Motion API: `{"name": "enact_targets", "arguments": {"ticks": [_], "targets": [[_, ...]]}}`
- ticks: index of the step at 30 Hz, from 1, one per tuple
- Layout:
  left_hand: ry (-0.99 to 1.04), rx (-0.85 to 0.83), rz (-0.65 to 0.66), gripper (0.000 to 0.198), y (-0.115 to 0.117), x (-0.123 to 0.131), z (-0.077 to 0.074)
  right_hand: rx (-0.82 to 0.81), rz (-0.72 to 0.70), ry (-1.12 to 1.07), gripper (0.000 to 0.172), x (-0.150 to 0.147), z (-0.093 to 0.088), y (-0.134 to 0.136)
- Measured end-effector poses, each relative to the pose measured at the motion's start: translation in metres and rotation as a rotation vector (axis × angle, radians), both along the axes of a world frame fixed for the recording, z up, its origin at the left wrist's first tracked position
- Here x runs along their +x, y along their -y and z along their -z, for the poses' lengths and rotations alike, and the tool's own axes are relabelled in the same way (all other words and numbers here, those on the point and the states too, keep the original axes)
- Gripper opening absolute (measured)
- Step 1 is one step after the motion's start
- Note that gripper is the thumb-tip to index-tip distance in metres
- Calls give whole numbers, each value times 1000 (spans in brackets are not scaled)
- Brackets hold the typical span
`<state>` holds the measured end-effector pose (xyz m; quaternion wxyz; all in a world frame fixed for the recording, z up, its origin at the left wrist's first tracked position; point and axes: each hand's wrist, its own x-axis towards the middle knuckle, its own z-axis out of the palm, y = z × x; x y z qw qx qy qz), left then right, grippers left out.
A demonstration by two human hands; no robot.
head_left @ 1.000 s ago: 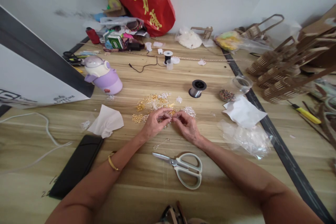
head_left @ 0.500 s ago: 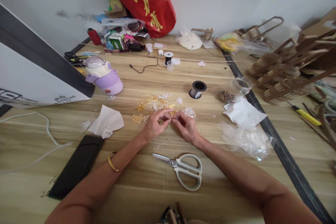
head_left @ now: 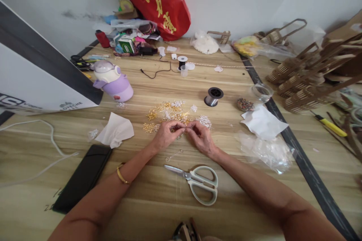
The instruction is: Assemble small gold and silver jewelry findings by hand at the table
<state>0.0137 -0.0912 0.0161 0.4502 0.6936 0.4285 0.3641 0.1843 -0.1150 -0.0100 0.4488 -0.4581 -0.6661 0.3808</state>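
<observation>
Left hand and right hand both pinched closed at thumb and index, tips nearly meeting; whatever's between them is too small to make out. Loose pile of small gold- and silver-coloured metal findings sits on the wood-grain bench just beyond the fingers, partly behind the left hand; thin silver-coloured metal chain lies on the body side, slanting up to the right, nearer the left. Forearms angle inward, wrists low.

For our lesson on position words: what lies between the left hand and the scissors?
The head view shows a short, thin chain between the left hand and the scissors.
</observation>
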Motion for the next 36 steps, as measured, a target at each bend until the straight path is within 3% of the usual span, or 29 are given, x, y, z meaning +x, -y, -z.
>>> {"name": "enact_targets", "arguments": {"ticks": [13, 19, 28, 36], "targets": [[68, -34, 16, 11, -1, -1, 2, -4, 11, -30, 16, 0, -3, -1], [30, 42, -18, 9, -1, -1, 2, -28, 2, -50, 16, -1, -3, -1], [-81, 304, -14, 6, 2, -1, 1, -22, 11, -25, 17, -1, -3, -1], [-81, 278, 1, 6, 2, 0, 2, -6, 14, -23, 13, -1, -4, 0]]}}
